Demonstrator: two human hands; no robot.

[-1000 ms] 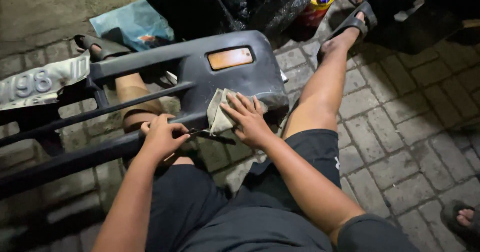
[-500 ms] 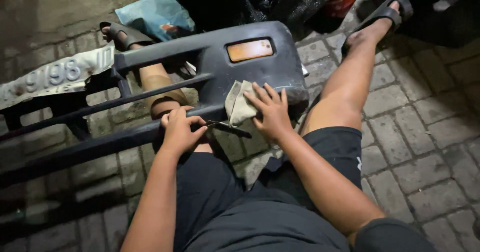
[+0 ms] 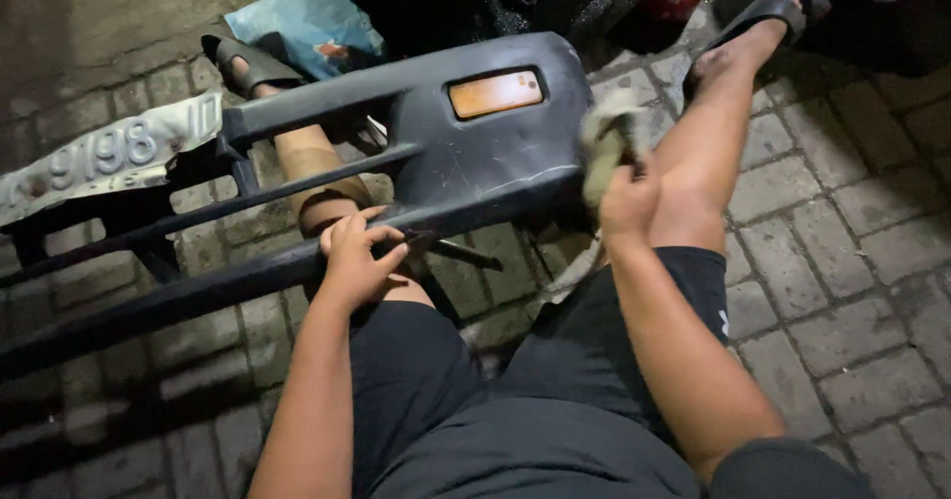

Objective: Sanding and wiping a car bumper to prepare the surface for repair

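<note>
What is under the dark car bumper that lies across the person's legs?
Under the bumper the left leg shows through its openings, over brick paving. The knee and part of the right leg are covered.

The blurred cloth (image 3: 606,142) hides the right hand (image 3: 626,202) fingertips.

There is a single view, from a camera worn on the person's head, looking steeply down and forward over their own lap and legs to the brick floor (image 3: 842,291). It sits close: the forearms fill the lower half, and the dark car bumper (image 3: 436,152) across the knees runs off the left edge. The top edge cuts off at the feet.
</note>
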